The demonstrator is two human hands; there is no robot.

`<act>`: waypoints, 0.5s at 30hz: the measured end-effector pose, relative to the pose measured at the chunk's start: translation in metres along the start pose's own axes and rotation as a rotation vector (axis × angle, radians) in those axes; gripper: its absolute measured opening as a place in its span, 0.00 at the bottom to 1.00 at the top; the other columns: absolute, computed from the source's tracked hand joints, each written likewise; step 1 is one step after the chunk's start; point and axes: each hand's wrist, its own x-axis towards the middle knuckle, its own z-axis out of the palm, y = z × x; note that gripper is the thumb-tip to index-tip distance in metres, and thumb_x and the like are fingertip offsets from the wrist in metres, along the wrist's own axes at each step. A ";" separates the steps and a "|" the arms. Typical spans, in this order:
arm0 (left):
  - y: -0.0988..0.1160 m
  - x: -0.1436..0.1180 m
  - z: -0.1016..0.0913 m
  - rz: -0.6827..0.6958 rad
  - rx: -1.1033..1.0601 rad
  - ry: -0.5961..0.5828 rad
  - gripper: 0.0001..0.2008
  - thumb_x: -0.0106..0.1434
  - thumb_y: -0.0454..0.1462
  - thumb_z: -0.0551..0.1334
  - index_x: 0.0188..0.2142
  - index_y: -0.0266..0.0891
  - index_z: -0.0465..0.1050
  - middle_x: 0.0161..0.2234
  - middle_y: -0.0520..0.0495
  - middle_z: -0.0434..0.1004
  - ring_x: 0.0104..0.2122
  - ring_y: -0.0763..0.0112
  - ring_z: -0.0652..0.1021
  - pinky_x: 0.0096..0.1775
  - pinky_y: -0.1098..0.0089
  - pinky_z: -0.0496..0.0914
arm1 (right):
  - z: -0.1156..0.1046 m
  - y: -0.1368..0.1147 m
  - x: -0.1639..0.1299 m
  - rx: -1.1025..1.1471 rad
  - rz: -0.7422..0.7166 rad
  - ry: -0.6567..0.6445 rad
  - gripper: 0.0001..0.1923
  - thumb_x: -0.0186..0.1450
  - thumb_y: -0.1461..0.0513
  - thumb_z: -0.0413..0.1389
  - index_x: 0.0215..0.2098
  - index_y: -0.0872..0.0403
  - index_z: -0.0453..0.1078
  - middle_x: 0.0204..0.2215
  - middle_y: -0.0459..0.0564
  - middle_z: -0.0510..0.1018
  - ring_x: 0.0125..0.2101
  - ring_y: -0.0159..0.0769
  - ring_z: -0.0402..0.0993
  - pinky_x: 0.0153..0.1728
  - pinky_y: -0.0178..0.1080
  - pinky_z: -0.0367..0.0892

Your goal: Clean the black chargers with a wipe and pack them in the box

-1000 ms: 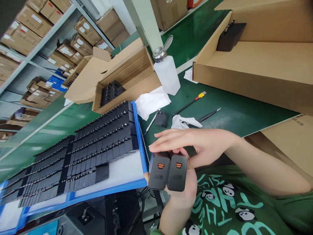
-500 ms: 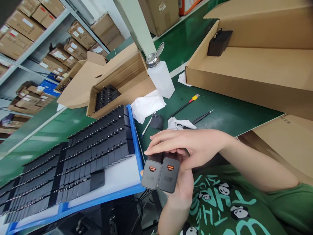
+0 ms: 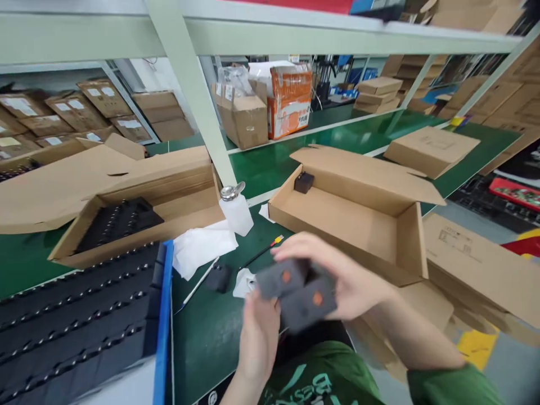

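Two black USB chargers [image 3: 310, 304] with orange ports are side by side in front of me, blurred by motion. My right hand [image 3: 341, 275] grips them from the right, its fingers reaching over their top. At their lower left edge is my left hand [image 3: 258, 329], fingers stretched up and apart; whether its fingertips touch the chargers is blurred. Another black charger [image 3: 218, 278] lies on the green table beside a white pen-like tool [image 3: 198, 284]. To the left, a blue-edged tray [image 3: 162, 332] holds rows of black chargers [image 3: 97, 315] with metal prongs up.
An open carton [image 3: 350, 219] at the right holds a black charger [image 3: 304, 181] in its corner. At the left, another carton [image 3: 185, 199] contains several chargers. Between them stand a pump bottle [image 3: 237, 214], white wipes [image 3: 205, 247] and a yellow-tipped cable [image 3: 261, 252]. A pale post [image 3: 192, 84] rises behind.
My view has swung up and right. The two chargers have tilted and shifted into my right hand's side grip, while my left hand has moved from under them to their left.
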 end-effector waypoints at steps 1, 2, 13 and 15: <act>0.000 0.006 0.003 0.045 0.115 -0.034 0.23 0.59 0.56 0.66 0.48 0.48 0.78 0.51 0.45 0.75 0.55 0.54 0.74 0.60 0.55 0.68 | -0.023 -0.002 -0.002 -0.124 0.127 0.056 0.35 0.62 0.54 0.65 0.63 0.51 0.60 0.56 0.55 0.70 0.58 0.41 0.69 0.59 0.41 0.67; 0.000 0.012 0.006 0.099 0.256 -0.098 0.22 0.58 0.51 0.69 0.49 0.46 0.78 0.55 0.43 0.73 0.56 0.53 0.73 0.62 0.53 0.65 | -0.046 0.000 -0.001 -0.272 0.273 0.081 0.36 0.62 0.54 0.66 0.64 0.49 0.58 0.58 0.55 0.69 0.58 0.42 0.69 0.58 0.41 0.67; -0.034 0.091 0.084 0.717 1.562 -0.489 0.32 0.60 0.30 0.62 0.64 0.43 0.63 0.69 0.35 0.58 0.54 0.44 0.74 0.52 0.40 0.73 | -0.088 0.181 0.084 -1.003 1.047 -0.303 0.20 0.70 0.54 0.58 0.57 0.55 0.68 0.53 0.55 0.74 0.49 0.41 0.75 0.48 0.49 0.75; -0.036 0.095 0.086 0.748 1.598 -0.477 0.30 0.60 0.31 0.62 0.63 0.41 0.63 0.67 0.35 0.60 0.54 0.45 0.74 0.52 0.42 0.74 | -0.079 0.197 0.092 -1.041 1.042 -0.319 0.21 0.70 0.54 0.58 0.57 0.55 0.68 0.54 0.55 0.74 0.49 0.42 0.75 0.49 0.50 0.75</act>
